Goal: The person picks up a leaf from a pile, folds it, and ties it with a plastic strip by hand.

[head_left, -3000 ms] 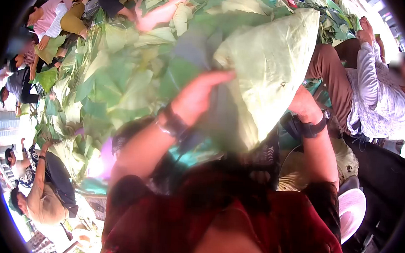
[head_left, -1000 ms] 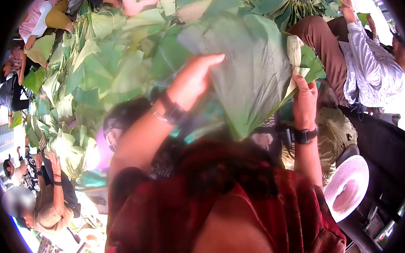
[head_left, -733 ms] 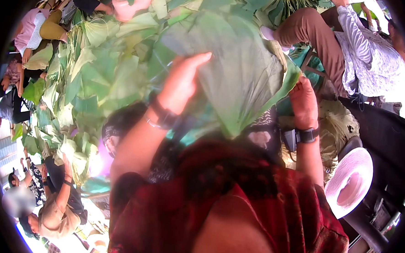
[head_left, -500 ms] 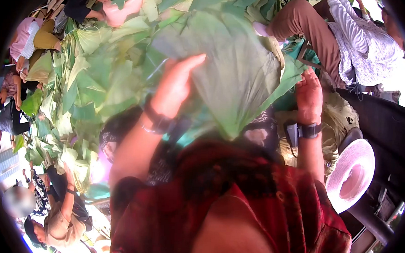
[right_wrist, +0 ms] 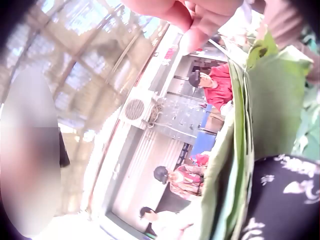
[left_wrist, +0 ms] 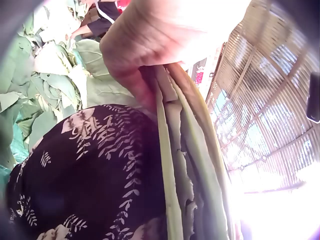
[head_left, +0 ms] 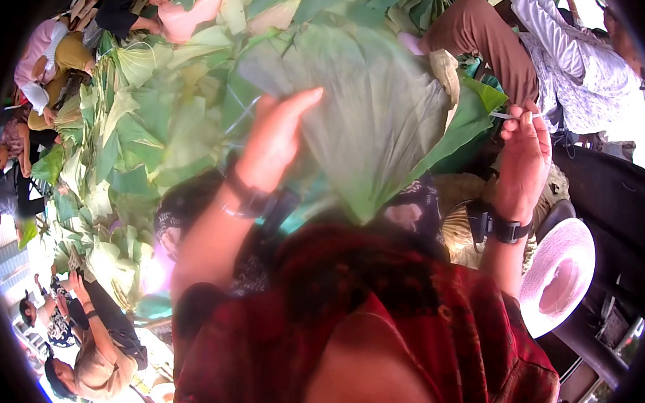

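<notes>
My left hand (head_left: pixel 276 137) grips a stack of folded lotus leaves (head_left: pixel 374 117), pointed end toward me, its spread top fanned out and blurred. In the left wrist view, several layered leaf edges (left_wrist: pixel 182 160) hang below the gripping left hand (left_wrist: pixel 150 45), thumb and fingers on either side of them. Just off the stack's right corner, my right hand (head_left: pixel 525 161) pinches a thin white strip (head_left: pixel 500 115) that points toward the green leaf tip. The right wrist view shows the fingers of the right hand (right_wrist: pixel 200 17) above the stack's edge (right_wrist: pixel 237 130).
Heaps of lotus leaves (head_left: pixel 148 127) spread across the ground ahead and left. A person in brown trousers (head_left: pixel 484 46) sits close at the right, others along the left. A pale hat (head_left: pixel 558 276) and dried leaves (head_left: pixel 463 227) lie by my right arm.
Three seconds ago a pale leaf face showed; now greener leaves do. My right hand has left the leaves' right edge and drawn rightward, with the white strip now visible. The left hand shifted slightly left.
</notes>
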A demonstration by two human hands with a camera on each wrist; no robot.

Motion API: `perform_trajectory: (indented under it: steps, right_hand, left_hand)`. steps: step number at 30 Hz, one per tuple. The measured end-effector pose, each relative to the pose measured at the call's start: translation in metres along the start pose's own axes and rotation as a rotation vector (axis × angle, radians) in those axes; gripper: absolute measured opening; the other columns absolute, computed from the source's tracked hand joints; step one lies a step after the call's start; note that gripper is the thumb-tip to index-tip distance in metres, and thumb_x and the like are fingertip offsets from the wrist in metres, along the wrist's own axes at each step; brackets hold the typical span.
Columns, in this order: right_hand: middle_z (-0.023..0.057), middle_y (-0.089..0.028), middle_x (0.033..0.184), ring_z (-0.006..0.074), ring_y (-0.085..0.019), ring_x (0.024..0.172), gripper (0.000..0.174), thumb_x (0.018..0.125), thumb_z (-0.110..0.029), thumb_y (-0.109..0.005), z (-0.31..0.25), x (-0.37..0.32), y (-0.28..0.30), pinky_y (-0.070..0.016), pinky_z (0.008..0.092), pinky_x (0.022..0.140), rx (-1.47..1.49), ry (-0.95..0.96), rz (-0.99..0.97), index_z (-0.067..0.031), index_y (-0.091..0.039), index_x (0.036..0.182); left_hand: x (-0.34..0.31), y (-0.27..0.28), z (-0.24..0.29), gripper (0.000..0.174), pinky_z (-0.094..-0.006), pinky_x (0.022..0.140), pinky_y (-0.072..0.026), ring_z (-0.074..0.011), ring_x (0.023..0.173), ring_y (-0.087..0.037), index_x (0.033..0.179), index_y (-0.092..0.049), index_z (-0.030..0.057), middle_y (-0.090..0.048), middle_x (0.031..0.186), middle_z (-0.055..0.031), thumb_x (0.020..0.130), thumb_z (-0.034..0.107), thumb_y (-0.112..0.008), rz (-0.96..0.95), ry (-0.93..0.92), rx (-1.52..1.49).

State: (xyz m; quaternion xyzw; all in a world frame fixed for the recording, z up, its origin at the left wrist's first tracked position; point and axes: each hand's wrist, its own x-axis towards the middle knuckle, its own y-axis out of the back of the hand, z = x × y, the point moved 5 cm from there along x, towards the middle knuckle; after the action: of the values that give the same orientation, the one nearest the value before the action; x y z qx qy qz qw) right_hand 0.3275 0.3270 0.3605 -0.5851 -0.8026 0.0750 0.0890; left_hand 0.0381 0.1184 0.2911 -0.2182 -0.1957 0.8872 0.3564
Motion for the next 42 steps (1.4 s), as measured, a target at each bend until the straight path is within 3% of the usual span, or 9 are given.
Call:
perform_trajectory:
  steps: [8, 11, 14, 18, 22, 26, 30, 36, 42]
  right_hand:
    - [0.0032, -0.071, 0.082, 0.0066, -0.057, 0.063, 0.015, 0.094, -0.007, -0.063, 0.009, -0.037, -0.100, -0.0452, 0.0210, 0.058, -0.642, 0.111, -0.536, -0.0036, -0.070, 0.107]
    - [0.0072, -0.066, 0.074, 0.0098, -0.058, 0.063, 0.012, 0.092, -0.009, -0.066, 0.036, -0.030, -0.118, -0.0481, 0.0277, 0.059, -0.904, 0.446, -0.624, -0.0035, -0.069, 0.102]
    - [0.0033, -0.067, 0.072, 0.0068, -0.055, 0.061, 0.014, 0.092, -0.006, -0.062, 0.059, -0.018, -0.105, -0.0456, 0.0237, 0.057, -0.678, 0.057, -0.522, -0.0008, -0.069, 0.103]
    - [0.0033, -0.068, 0.074, 0.0068, -0.054, 0.058, 0.017, 0.093, -0.007, -0.061, 0.066, -0.015, -0.100, -0.0446, 0.0219, 0.055, -0.653, 0.030, -0.531, 0.0001, -0.068, 0.107]
    - [0.0096, -0.068, 0.075, 0.0128, -0.060, 0.059, 0.017, 0.094, -0.010, -0.062, 0.062, -0.018, -0.108, -0.0486, 0.0266, 0.057, -0.790, 0.173, -0.531, -0.0004, -0.067, 0.107]
    - [0.0168, -0.068, 0.080, 0.0237, -0.066, 0.065, 0.016, 0.093, -0.010, -0.063, 0.044, -0.024, -0.120, -0.0521, 0.0318, 0.063, -0.917, 0.260, -0.537, -0.0004, -0.067, 0.105]
    - [0.0186, -0.068, 0.085, 0.0293, -0.067, 0.070, 0.015, 0.092, -0.008, -0.062, 0.021, -0.034, -0.134, -0.0523, 0.0325, 0.066, -0.934, 0.485, -0.637, -0.0001, -0.067, 0.104]
    - [0.0187, -0.068, 0.088, 0.0296, -0.068, 0.074, 0.015, 0.091, -0.007, -0.064, 0.033, -0.028, -0.135, -0.0525, 0.0325, 0.068, -0.928, 0.413, -0.698, 0.0001, -0.068, 0.103]
    - [0.0192, -0.069, 0.088, 0.0293, -0.070, 0.076, 0.014, 0.091, -0.009, -0.065, 0.056, -0.020, -0.121, -0.0534, 0.0337, 0.069, -0.897, 0.348, -0.567, -0.0016, -0.069, 0.102]
  left_hand:
    - [-0.002, -0.010, 0.008, 0.035, -0.0290, 0.080, -0.0505, -0.0135, 0.094, -0.062, 0.123, -0.060, -0.0015, -0.068, 0.108, -0.0066, 0.093, 0.015, -0.065, -0.062, -0.137, 0.320]
    - [0.002, 0.004, 0.010, 0.039, -0.0267, 0.073, -0.0481, -0.0106, 0.084, -0.058, 0.126, -0.057, -0.0019, -0.066, 0.098, -0.0026, 0.093, 0.019, -0.066, 0.053, -0.143, 0.211]
    - [0.006, 0.017, 0.024, 0.046, -0.0244, 0.067, -0.0434, -0.0078, 0.077, -0.052, 0.130, -0.052, -0.0019, -0.060, 0.090, -0.0005, 0.095, 0.024, -0.065, 0.177, -0.318, 0.176]
    - [-0.008, 0.032, 0.048, 0.046, -0.0290, 0.098, -0.0405, -0.0138, 0.111, -0.052, 0.133, -0.050, -0.0016, -0.058, 0.123, -0.0074, 0.098, 0.024, -0.061, 0.431, -0.382, 0.307]
    - [-0.011, 0.030, 0.072, 0.035, -0.0339, 0.093, -0.0440, -0.0222, 0.105, -0.057, 0.133, -0.051, -0.0023, -0.060, 0.121, -0.0138, 0.099, 0.007, -0.048, 0.489, -0.860, 0.681]
    - [-0.031, -0.016, 0.075, 0.046, -0.0395, 0.090, -0.0447, -0.0341, 0.100, -0.059, 0.126, -0.058, 0.0007, -0.064, 0.113, -0.0189, 0.081, -0.007, -0.050, 0.181, -1.250, 1.277]
    - [-0.039, -0.035, 0.056, 0.045, -0.0401, 0.092, -0.0430, -0.0267, 0.099, -0.060, 0.121, -0.063, 0.0064, -0.066, 0.116, -0.0079, 0.077, -0.001, -0.057, -0.052, -1.214, 1.494]
    - [-0.026, -0.003, 0.070, 0.040, -0.0396, 0.096, -0.0433, -0.0284, 0.104, -0.058, 0.121, -0.062, 0.0054, -0.065, 0.117, -0.0123, 0.085, -0.006, -0.049, 0.246, -1.142, 1.250]
    - [-0.004, 0.070, 0.055, 0.029, -0.0313, 0.087, -0.0492, -0.0202, 0.098, -0.061, 0.125, -0.060, 0.0066, -0.066, 0.114, -0.0094, 0.100, 0.005, -0.044, 0.420, -0.738, 0.925]
